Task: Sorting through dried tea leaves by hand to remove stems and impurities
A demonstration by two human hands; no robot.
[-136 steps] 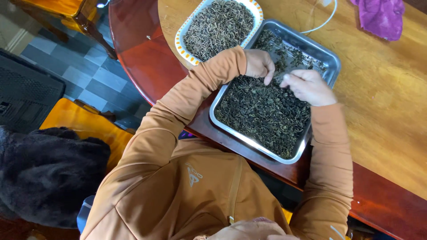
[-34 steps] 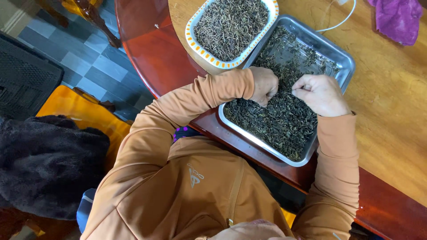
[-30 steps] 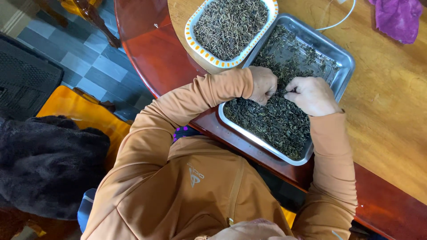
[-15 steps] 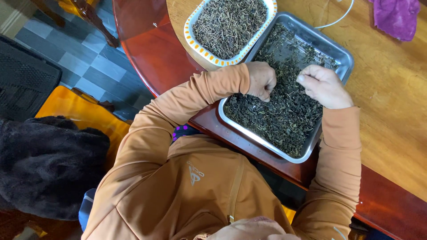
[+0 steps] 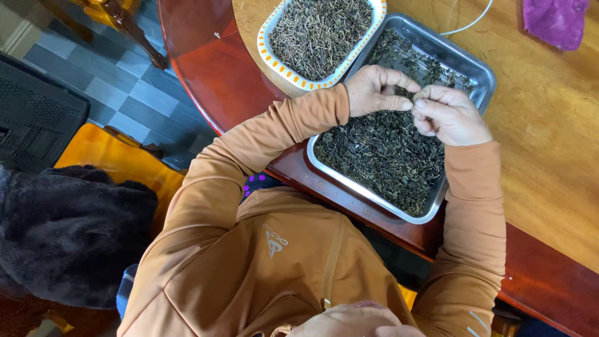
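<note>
A metal tray [image 5: 483,78] full of dark dried leaves [image 5: 380,156] lies on the wooden table in front of me. My left hand [image 5: 373,90] and my right hand [image 5: 454,117] hover over the tray's middle, fingertips meeting. Both hands pinch a small bit of the dried leaves between thumb and fingers. What exactly sits between the fingertips is too small to make out. An oval white dish [image 5: 272,55] with an orange-dotted rim stands to the left of the tray, touching it, heaped with lighter brown dried stems [image 5: 318,28].
The table has a dark red glossy edge [image 5: 206,56] and a light wooden top [image 5: 549,143]. A purple cloth [image 5: 555,22] and a white cable [image 5: 468,25] lie at the back. A yellow chair seat [image 5: 106,156] with a dark fuzzy garment [image 5: 62,231] is at my left.
My hands have risen from the leaf pile and come together fingertip to fingertip over the tray. My right hand was further right half a second ago.
</note>
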